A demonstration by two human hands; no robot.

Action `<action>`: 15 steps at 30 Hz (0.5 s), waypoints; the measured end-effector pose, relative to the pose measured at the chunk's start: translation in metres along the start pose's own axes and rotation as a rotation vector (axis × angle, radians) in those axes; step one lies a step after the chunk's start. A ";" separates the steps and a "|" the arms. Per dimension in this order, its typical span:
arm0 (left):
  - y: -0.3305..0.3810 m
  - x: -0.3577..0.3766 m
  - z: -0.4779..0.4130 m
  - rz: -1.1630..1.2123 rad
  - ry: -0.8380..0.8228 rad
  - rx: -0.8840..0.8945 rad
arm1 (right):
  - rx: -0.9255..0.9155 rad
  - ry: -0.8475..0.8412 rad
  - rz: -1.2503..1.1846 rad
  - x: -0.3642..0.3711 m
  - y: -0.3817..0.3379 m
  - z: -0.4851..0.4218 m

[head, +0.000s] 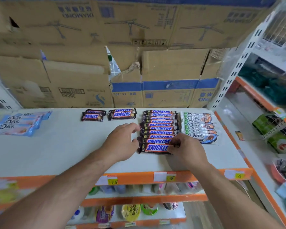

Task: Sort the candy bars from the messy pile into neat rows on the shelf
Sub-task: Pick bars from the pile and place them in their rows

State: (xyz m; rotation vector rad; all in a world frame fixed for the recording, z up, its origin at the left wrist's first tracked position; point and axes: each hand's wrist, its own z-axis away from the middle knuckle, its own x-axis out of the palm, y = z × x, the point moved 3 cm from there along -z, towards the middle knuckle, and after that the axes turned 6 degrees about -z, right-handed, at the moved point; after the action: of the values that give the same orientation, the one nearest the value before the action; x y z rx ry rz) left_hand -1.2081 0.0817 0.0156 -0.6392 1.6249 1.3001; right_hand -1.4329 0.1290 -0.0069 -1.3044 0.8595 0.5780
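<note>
right hand (pixel 186 146) pinching end of front snickers bar (pixel 155 148); left hand (pixel 120 142) hovering slack-fingered beside. likely light, slick; holding ends.

This is a shop. A white shelf (pixel 56 154) with an orange front edge carries price tags (pixel 112 181), and Snickers bars (pixel 158 128) and Dove bars (pixel 200 128) lie on it in rows. Lower shelves (pixel 139 199) hold more packaged goods. A slotted metal rack (pixel 241 63) stands on the right with stock, and flattened cardboard boxes (pixel 73 76) line the far side.
</note>
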 end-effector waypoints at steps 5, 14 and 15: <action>0.008 -0.001 0.024 -0.023 0.059 -0.084 | -0.093 0.123 0.123 -0.001 0.007 0.000; 0.017 0.014 0.059 -0.064 0.094 -0.180 | -0.285 0.127 0.136 -0.003 0.005 0.022; 0.020 0.015 0.061 -0.076 0.099 -0.180 | -0.310 0.096 0.148 -0.001 0.003 0.025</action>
State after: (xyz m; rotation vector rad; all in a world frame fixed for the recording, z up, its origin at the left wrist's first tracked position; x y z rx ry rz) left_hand -1.2103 0.1471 0.0109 -0.8788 1.5570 1.3872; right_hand -1.4307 0.1536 -0.0068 -1.5676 0.9779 0.7940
